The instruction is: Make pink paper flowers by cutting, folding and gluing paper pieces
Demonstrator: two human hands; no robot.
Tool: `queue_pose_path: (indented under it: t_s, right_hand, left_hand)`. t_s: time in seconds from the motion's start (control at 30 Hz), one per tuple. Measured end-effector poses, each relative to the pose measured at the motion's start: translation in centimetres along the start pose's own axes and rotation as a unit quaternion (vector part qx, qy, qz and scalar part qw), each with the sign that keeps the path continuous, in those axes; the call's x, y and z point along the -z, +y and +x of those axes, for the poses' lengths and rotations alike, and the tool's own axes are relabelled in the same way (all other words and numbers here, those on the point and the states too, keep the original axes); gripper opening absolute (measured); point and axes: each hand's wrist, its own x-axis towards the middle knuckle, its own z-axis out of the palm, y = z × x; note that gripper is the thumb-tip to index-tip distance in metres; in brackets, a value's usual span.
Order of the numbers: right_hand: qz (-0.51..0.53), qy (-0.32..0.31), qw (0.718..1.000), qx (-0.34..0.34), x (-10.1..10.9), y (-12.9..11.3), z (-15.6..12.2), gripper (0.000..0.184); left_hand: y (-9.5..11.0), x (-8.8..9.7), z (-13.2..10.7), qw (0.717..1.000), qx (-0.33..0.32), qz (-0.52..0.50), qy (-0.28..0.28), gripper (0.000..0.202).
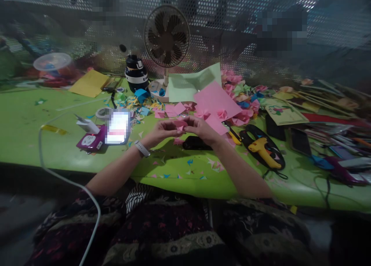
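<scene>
Both my hands meet above the middle of the green table [34, 119]. My left hand [162, 131], with a white watch on its wrist, and my right hand [199, 127] pinch a small folded pink paper piece [180, 125] between their fingertips. Right beyond them lie pink paper sheets [216, 100] and small folded pink flowers [203, 113]. A dark object [195, 143] lies on the table just under my right wrist. Coloured paper scraps are scattered below my hands.
A small desk fan [166, 38] and a dark bottle [136, 75] stand at the back. A phone [117, 127] with a white cable, tape roll [102, 113], yellow glue gun [265, 150], scissors, paper flowers [236, 84] and cards crowd the sides.
</scene>
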Motion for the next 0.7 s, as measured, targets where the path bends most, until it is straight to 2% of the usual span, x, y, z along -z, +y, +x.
queue_pose_path:
  t_s: [0.17,0.47,0.7]
  right_hand:
    - [0.006,-0.008,1.0,0.003,0.1,0.1,0.1,0.023]
    - [0.008,-0.039,0.999,0.001,0.0,-0.3,-0.3,0.024]
    - [-0.055,0.023,0.997,0.044,0.3,-1.0,-0.4,0.019]
  left_hand:
    - [0.0,0.3,0.0,1.0,0.014,0.006,-0.001,0.038]
    - [-0.1,0.4,0.1,1.0,0.019,0.011,0.021,0.035]
    - [0.3,0.3,0.1,0.996,0.063,0.062,0.001,0.034]
